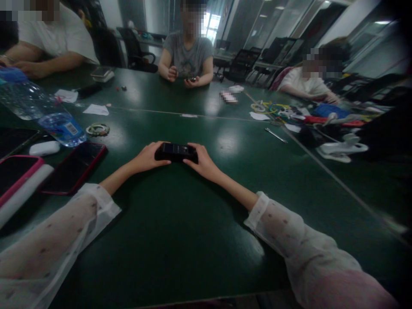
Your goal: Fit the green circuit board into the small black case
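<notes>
Both my hands grip a small black box-shaped device (175, 150), one at each end, at or just above the green tabletop. My left hand (148, 156) has its thumb along the near side and its fingers around the left end. In the same way my right hand (205, 161) wraps the right end, thumb toward the middle. The device's upper face looks like a dark screen with faint marks, too small to read. Its exact kind does not show.
Left of me are a red-edged phone (75, 167), a pink-cased phone (19, 171), a white earbud case (44, 148), a tilted water bottle (64, 124) and a bracelet-like ring (97, 129). A wrench (276, 135) and tangled cables (273, 108) lie to the right. Three people sit around the table.
</notes>
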The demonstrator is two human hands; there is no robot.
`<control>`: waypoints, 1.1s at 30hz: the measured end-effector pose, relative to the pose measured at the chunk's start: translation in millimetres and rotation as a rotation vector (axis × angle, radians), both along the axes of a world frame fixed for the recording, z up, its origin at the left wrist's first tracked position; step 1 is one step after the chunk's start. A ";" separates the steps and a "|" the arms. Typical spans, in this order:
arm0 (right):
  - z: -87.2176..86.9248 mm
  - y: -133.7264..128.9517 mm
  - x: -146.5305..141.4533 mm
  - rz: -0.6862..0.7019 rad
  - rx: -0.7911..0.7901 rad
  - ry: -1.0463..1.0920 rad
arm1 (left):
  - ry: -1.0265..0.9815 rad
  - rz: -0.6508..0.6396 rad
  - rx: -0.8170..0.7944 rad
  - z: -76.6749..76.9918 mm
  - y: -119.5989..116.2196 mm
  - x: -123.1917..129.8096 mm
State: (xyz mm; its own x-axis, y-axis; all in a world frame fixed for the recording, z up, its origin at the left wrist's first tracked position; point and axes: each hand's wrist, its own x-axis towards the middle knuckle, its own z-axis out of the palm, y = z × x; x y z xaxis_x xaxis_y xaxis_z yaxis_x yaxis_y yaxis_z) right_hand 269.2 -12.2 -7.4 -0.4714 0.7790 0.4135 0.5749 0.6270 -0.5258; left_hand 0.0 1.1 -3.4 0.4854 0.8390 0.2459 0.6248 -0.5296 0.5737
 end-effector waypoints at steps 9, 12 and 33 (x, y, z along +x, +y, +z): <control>0.7 -2.4 -2.4 0.031 0.084 -0.118 | 0.015 0.022 -0.010 1.7 -1.7 0.7; 1.0 -4.2 -2.7 0.035 0.067 -0.125 | 0.020 0.034 -0.026 3.0 -2.8 0.9; 3.1 -7.3 -5.2 0.007 0.153 -0.156 | 0.030 0.058 -0.019 -0.3 -0.2 0.7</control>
